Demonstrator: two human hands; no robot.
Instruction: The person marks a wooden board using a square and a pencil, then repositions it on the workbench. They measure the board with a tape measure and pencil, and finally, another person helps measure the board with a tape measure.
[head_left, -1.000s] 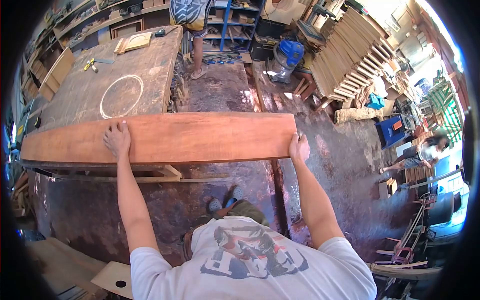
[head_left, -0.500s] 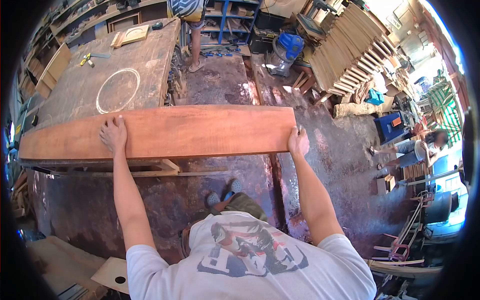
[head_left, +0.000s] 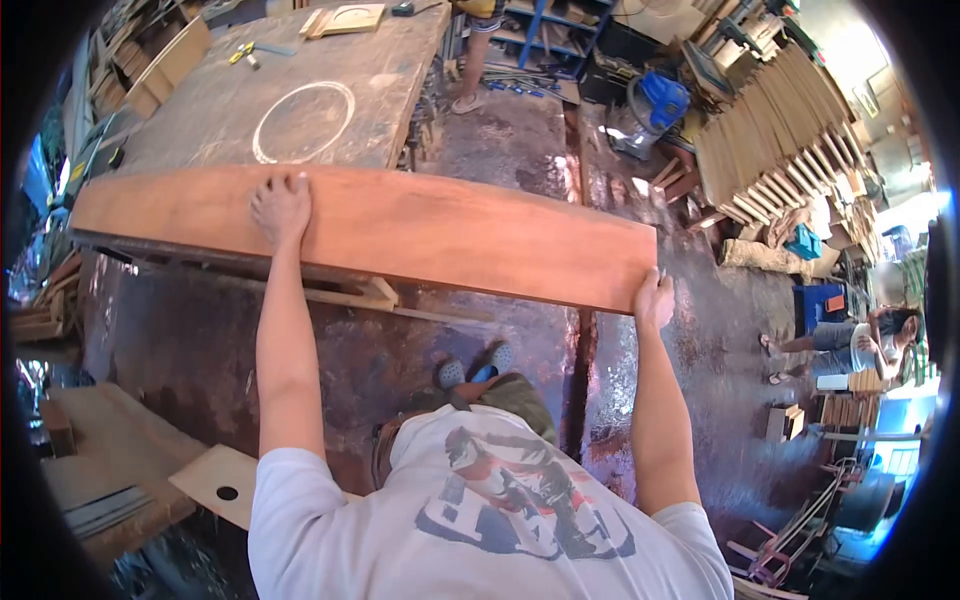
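Observation:
A long reddish-brown wooden board [head_left: 450, 225] stretches across in front of me. Its left part lies over the near edge of the workbench, while the right part juts out past it above the floor. My left hand [head_left: 283, 208] rests on the board's upper face, fingers spread. At the right end, my right hand [head_left: 655, 298] grips the corner, with its fingers partly hidden around the end.
A chalk circle marks the workbench [head_left: 220, 115], where a yellow-handled tool [head_left: 243, 53] lies. Stacked boards [head_left: 780, 130] and a blue vacuum [head_left: 650, 110] stand beyond. One person [head_left: 850, 345] stands at right; another person's leg [head_left: 474, 70] shows behind the bench. A pale panel with a hole [head_left: 215, 480] is at lower left.
My view has shifted, so the bench and board appear further left-to-right displaced. The board's right end now sits lower in view, tilted down to the right. Both hands keep their places on it.

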